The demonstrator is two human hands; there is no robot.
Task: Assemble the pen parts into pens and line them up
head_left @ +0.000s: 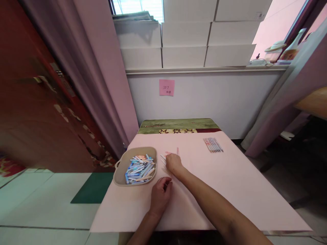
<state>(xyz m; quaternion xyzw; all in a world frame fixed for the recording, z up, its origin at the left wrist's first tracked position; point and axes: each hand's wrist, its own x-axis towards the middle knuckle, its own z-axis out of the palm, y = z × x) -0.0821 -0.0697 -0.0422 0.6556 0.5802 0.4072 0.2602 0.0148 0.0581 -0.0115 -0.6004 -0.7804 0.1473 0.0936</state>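
Note:
My right hand (174, 163) is closed at the middle of the table, palm down. Two thin white pen ends (162, 157) stick out from under its fingers on the left side. Just beyond it lie a few pink-patterned pens (177, 150), partly hidden by the hand. Nearer to me, my left hand (160, 193) rests on the table with its fingers curled in and nothing visible in them. Left of both hands stands a beige basket (120, 172) holding many loose pens (140, 170), mostly blue and white, with some peach ones.
A neat row of pens (213, 145) lies at the far right of the pink-covered table (219, 183). Patterned green tabletop (178, 123) shows at the back edge. White boxes (184, 56) are stacked on the ledge behind, above a pink note (167, 87) on the wall.

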